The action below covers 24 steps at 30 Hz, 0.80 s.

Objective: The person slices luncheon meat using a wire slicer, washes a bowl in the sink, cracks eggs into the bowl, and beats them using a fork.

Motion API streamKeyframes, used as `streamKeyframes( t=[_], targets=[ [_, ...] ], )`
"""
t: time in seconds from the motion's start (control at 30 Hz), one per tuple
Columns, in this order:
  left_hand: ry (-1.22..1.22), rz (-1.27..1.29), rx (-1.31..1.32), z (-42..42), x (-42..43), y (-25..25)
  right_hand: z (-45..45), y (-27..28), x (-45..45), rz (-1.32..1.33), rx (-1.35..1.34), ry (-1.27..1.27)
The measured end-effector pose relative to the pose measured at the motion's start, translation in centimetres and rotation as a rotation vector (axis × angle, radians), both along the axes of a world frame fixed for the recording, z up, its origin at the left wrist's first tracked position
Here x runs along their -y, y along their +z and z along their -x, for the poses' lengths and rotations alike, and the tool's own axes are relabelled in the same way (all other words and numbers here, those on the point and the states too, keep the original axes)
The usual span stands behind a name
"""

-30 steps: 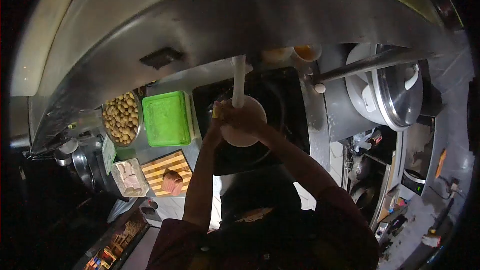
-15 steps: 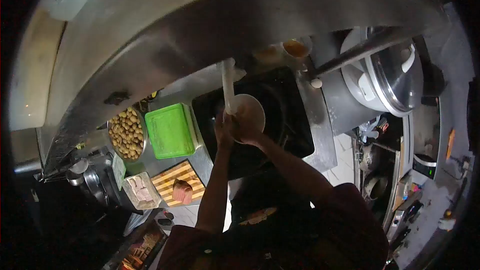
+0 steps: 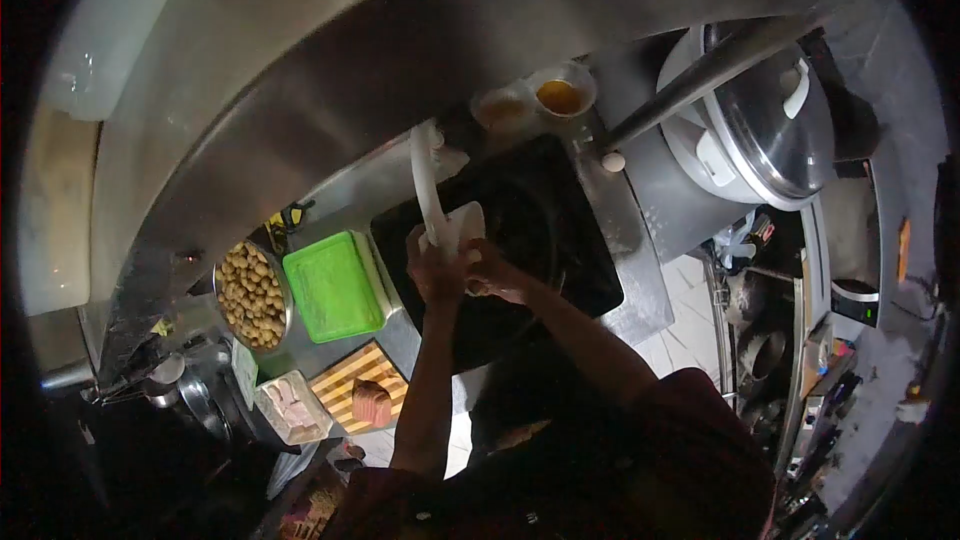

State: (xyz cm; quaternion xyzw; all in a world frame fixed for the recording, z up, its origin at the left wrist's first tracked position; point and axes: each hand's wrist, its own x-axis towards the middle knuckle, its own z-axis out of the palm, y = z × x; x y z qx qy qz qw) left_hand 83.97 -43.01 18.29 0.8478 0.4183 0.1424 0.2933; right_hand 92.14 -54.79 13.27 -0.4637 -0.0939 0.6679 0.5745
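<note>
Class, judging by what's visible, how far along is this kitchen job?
Apparently done: pale pieces are laid in a tray, apart from the meat on the striped board. In hand: the left hand and right hand hold a white dish by the white tube. Left: the dish is not yet set down; whether the meat needs more work, I cannot tell.

A green box (image 3: 335, 285) lies beside a bowl (image 3: 290, 312) of round food (image 3: 250, 295); meat (image 3: 372, 403) rests on a striped board (image 3: 334, 392). An egg (image 3: 614, 162) sits near a lidded pot (image 3: 765, 135).
</note>
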Motion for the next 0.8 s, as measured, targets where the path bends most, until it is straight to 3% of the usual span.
streamKeyframes(
  t=[0.07, 0.13, 0.23, 0.3, 0.4, 0.53, 0.6, 0.67, 0.73, 0.8],
  targets=[
    [-0.107, -0.19, -0.121, -0.8, -0.1, 1.5, -1.2, 0.0, 1.4, 0.124, -0.154, 0.029],
    [-0.199, -0.314, -0.141, -1.1, -0.4, 1.2, -1.2, -2.4, 3.6, 0.049, -0.396, 0.026],
    [-0.283, -0.386, -0.095, -0.8, -0.9, 0.6, -2.1, 0.4, 5.1, 0.135, -0.653, -0.055],
    [-0.318, -0.412, -0.17, -1.2, -0.1, 5.2, 0.2, -4.0, 5.4, 0.023, -0.669, 0.011],
    [-0.441, -0.458, -0.268, -0.4, -0.8, 5.2, 0.9, -3.9, 5.3, -0.026, -0.607, -0.067],
    [-0.547, -0.533, -0.283, 1.2, -3.1, 2.3, -3.5, 2.8, 4.1, -0.066, -0.532, -0.307],
    [-0.531, -0.491, -0.241, 1.5, -3.0, 1.7, -7.2, 4.4, 2.3, -0.067, -0.11, -0.446],
    [-0.425, -0.459, -0.227, 1.1, -1.9, 2.1, -12.1, 7.5, -1.5, 0.055, 0.111, -0.502],
    [-0.383, -0.422, -0.255, 0.5, -1.4, 2.3, -16.8, 6.3, -5.4, -0.105, 0.469, -0.566],
    [-0.411, -0.369, -0.327, 0.3, -1.1, 1.9, -19.5, 12.2, -7.6, 0.032, 1.089, -0.446]
  ],
)
